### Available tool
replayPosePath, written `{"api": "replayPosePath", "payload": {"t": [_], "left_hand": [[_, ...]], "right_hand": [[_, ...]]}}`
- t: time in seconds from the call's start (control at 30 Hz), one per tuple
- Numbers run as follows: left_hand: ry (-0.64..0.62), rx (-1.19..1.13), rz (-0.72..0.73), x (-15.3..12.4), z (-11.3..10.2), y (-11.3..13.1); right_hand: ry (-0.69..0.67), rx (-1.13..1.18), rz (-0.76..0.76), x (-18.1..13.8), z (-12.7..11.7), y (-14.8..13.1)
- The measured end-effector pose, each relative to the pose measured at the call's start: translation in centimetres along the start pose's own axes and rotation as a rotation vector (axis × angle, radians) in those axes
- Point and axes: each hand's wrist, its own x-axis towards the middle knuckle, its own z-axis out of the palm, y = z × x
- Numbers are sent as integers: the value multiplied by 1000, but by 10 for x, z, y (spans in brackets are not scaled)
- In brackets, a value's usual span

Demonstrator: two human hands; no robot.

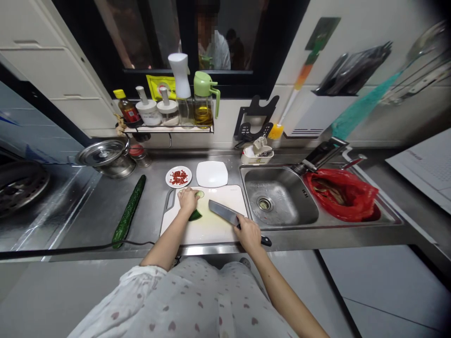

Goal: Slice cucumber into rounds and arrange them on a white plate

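Note:
My left hand (188, 199) is at the upper left of the white cutting board (214, 234), fingers bent down around a cucumber piece (200, 194) with a pale cut face. Part of that piece is hidden by the fingers. Next to my left wrist, a dark green cucumber chunk (195, 215) lies on the board. My right hand (249, 232) grips the black handle of a kitchen knife (223, 212). The broad blade points up and left over the board, apart from the cucumber. Left of the board lies a whole cucumber (129, 212).
Behind the board are a plate of chopped red pieces (179, 177) and a white square plate (212, 174). A sink (282, 192) with a red plastic bag (347, 197) stands to the right. A lidded pot (109, 158) is at left, below a seasoning rack (169, 129).

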Motion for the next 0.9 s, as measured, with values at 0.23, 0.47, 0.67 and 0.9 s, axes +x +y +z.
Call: {"api": "replayPosePath", "payload": {"t": [0.23, 0.47, 0.67, 0.9], "left_hand": [[25, 14, 22, 0, 3, 0], [35, -13, -14, 1, 2, 3], [97, -220, -175, -10, 0, -2], [206, -370, -271, -53, 6, -19]], "right_hand": [[-12, -1, 2, -1, -1, 1], [-17, 26, 2, 0, 3, 1], [7, 238, 40, 1, 8, 0], [-21, 388, 75, 1, 7, -15]]}}
